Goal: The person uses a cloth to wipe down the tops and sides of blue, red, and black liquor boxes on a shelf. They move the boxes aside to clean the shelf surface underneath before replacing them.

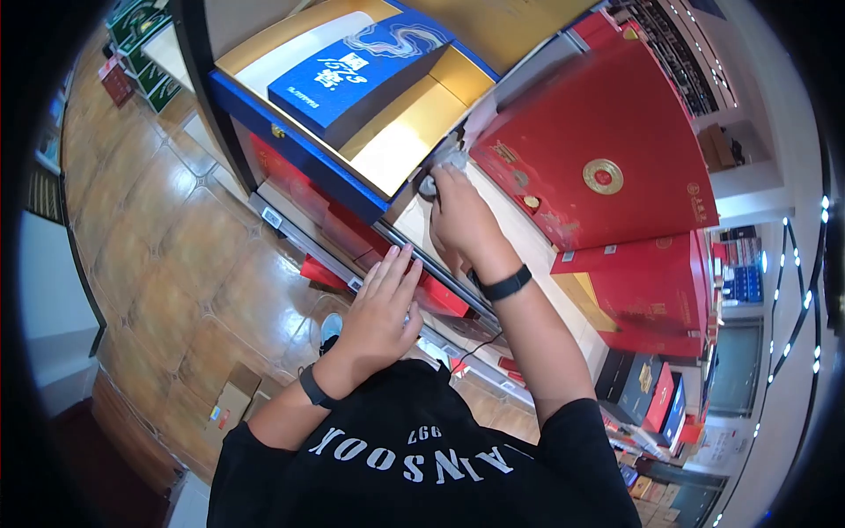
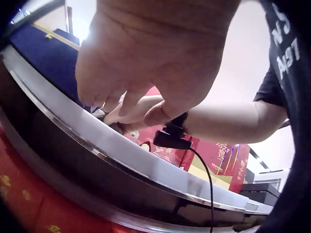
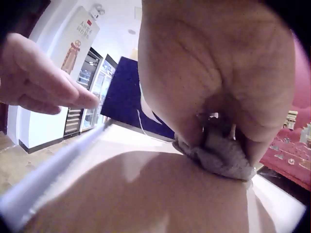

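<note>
In the head view my right hand [image 1: 466,216] grips a crumpled grey cloth [image 1: 446,161] on the pale shelf [image 1: 563,304], between an open blue box [image 1: 308,132] and a tall red box [image 1: 616,176]. The right wrist view shows the cloth [image 3: 223,158] bunched under the curled fingers of that hand [image 3: 218,73], against the shelf surface. My left hand [image 1: 378,312] holds nothing; its fingers extend at the shelf's front edge. In the left wrist view, this hand [image 2: 155,53] hangs over the edge strip [image 2: 126,158]; whether it touches cannot be told.
A blue inner box with white lettering [image 1: 352,75] lies in the gold-lined box. More red boxes [image 1: 634,290] and dark boxes [image 1: 629,387] stand along the shelf. Red packages [image 1: 444,295] sit below it. A cardboard box [image 1: 236,400] is on the tiled floor [image 1: 194,264].
</note>
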`<state>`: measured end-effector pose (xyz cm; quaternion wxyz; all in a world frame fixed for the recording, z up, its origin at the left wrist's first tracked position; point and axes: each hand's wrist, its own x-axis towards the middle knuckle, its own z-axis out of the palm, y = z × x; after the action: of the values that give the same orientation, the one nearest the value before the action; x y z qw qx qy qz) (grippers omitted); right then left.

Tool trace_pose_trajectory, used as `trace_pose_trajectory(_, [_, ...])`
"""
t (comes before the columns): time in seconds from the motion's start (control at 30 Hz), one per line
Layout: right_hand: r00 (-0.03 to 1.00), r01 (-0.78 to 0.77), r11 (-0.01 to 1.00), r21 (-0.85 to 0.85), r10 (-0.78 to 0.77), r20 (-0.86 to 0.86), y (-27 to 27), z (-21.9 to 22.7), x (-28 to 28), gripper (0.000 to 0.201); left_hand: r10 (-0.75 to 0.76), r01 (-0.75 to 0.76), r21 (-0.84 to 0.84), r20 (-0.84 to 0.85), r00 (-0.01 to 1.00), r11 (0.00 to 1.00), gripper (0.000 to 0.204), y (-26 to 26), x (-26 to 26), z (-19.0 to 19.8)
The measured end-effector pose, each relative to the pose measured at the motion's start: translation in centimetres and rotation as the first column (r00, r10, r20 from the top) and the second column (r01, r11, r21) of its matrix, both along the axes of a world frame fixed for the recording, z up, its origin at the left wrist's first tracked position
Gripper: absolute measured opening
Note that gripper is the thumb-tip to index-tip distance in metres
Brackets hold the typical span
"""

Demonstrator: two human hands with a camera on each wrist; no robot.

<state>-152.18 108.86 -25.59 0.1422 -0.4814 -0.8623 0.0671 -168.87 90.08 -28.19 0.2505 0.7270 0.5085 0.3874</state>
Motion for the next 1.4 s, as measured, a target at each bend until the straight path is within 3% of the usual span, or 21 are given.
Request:
trace_pose_trajectory(0.2, [0.993, -0.021, 0.999, -0.031, 0.017, -0.121, 1.2, -0.4, 1.2, 0.051, -0.102, 0.108, 0.044, -0.122, 0.987, 0.993, 0.066, 1.8, 1.7, 0.8])
trace_pose_trajectory(0.3, [0.989, 0.107, 0.990, -0.096, -0.116, -0.095, -0.8, -0.4, 4.3, 0.053, -0.136, 0.147, 0.062, -0.153, 0.979, 0.987, 0.066, 2.6, 2.4, 0.9])
trace_pose_trajectory(0.57, [0.865, 0.492, 0.862, -0.123, -0.500, -0.038, -10.8, 0.7, 17.1, 0.055, -0.303, 0.316, 0.017, -0.232, 0.924, 0.949, 0.060, 4.1, 4.7, 1.3])
trace_pose_trajectory(0.7, [0.888, 0.369, 0.899, -0.235, -0.416, -0.195, -15.7, 1.6, 22.1, 0.056, -0.312, 0.345, 0.047, -0.324, 0.893, 0.937, 0.053, 4.7, 6.0, 1.5])
trace_pose_trajectory(0.87, [0.790, 0.532, 0.803, -0.269, -0.585, -0.183, -21.4, 1.8, 29.9, 0.055, -0.310, 0.361, 0.038, -0.432, 0.847, 0.932, 0.047, 5.2, 6.5, 2.5])
trace_pose_trajectory(1.03, [0.601, 0.785, 0.597, -0.165, -0.799, -0.033, -26.9, 0.6, 40.6, 0.056, -0.305, 0.375, 0.022, -0.539, 0.785, 0.927, 0.048, 5.2, 7.2, 3.5])
trace_pose_trajectory(1.17, [0.350, 0.935, 0.333, -0.125, -0.923, 0.157, -30.0, 1.0, 44.6, 0.052, -0.285, 0.376, 0.042, -0.577, 0.765, 0.926, 0.051, 4.7, 7.4, 3.3])
trace_pose_trajectory(1.23, [0.444, 0.895, 0.446, -0.010, -0.890, 0.100, -31.0, -1.0, 46.7, 0.051, -0.298, 0.388, 0.029, -0.588, 0.752, 0.921, 0.054, 4.7, 7.3, 3.1])
trace_pose_trajectory(1.33, [0.503, 0.853, 0.507, 0.128, -0.862, 0.064, -31.5, -2.0, 45.5, 0.044, -0.313, 0.403, 0.012, -0.607, 0.730, 0.915, 0.058, 4.7, 7.2, 3.0])
trace_pose_trajectory(1.4, [0.415, 0.902, 0.425, 0.080, -0.903, 0.113, -31.5, -1.8, 42.8, 0.042, -0.316, 0.399, -0.002, -0.616, 0.722, 0.917, 0.060, 4.6, 7.4, 3.0])
